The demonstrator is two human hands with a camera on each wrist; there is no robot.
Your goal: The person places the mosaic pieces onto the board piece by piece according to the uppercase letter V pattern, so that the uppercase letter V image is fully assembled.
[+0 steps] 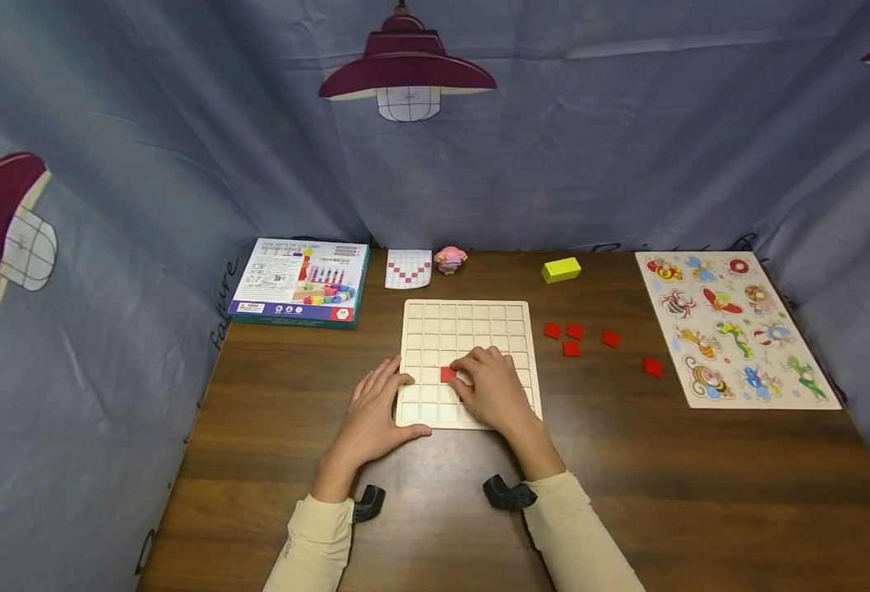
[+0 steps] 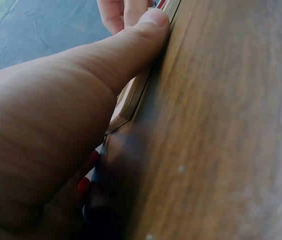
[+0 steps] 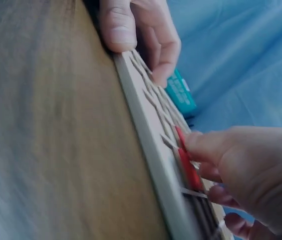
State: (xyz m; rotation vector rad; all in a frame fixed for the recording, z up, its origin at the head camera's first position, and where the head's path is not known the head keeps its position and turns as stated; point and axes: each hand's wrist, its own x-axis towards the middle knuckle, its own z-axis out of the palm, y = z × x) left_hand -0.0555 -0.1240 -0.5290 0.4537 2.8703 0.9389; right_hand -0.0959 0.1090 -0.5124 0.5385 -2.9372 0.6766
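A pale wooden grid board [image 1: 467, 325] lies mid-table. My left hand [image 1: 385, 399] rests flat on its near left corner, the thumb [image 2: 131, 47] pressed against the front edge of the board [image 2: 133, 100]. My right hand [image 1: 479, 378] is over the lower middle cells, fingers curled, pinching a red square tile [image 1: 447, 374]. In the right wrist view the red tile [image 3: 186, 167] sits tilted in a cell of the board [image 3: 148, 150], with a fingertip [image 3: 200, 145] on it. Several loose red tiles [image 1: 571, 348] lie right of the board.
At the back stand a pattern card [image 1: 409, 269], a pink toy [image 1: 450, 259] and a yellow block [image 1: 561, 270]. A toy box [image 1: 299, 282] lies back left, an animal puzzle board [image 1: 734, 329] at the right. Blue curtains close in the table.
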